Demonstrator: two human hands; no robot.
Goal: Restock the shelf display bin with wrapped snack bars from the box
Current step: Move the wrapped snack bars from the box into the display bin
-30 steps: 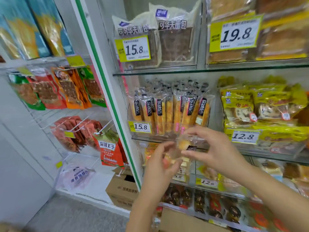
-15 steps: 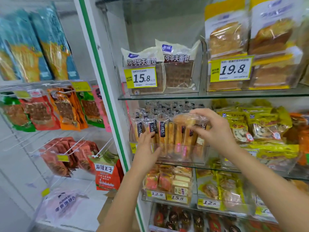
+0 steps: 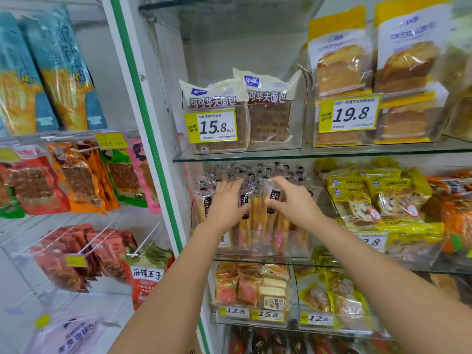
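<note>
The wrapped snack bars (image 3: 256, 221) stand upright in the clear display bin (image 3: 296, 245) on the middle glass shelf (image 3: 255, 260). The right hand (image 3: 291, 203) curls thumb and fingers around the top of one bar (image 3: 275, 194). At its 9 o'clock, the left hand (image 3: 226, 203) lies with straight fingers against the front bars. Waffle bread packs (image 3: 268, 118) sit at the bin's 12 o'clock, and yellow packs (image 3: 383, 200) at its 3 o'clock.

I am looking at two brown waffle bread bags (image 3: 268, 111) sitting on a glass shelf (image 3: 332, 152), one behind a yellow price tag (image 3: 210, 127) saying 15.8. Big bread bags (image 3: 342, 70) are standing to their right. Yellow cake packs (image 3: 378, 198) are lying lower down. Red and orange packs (image 3: 33, 182) are hanging on the left.
</note>
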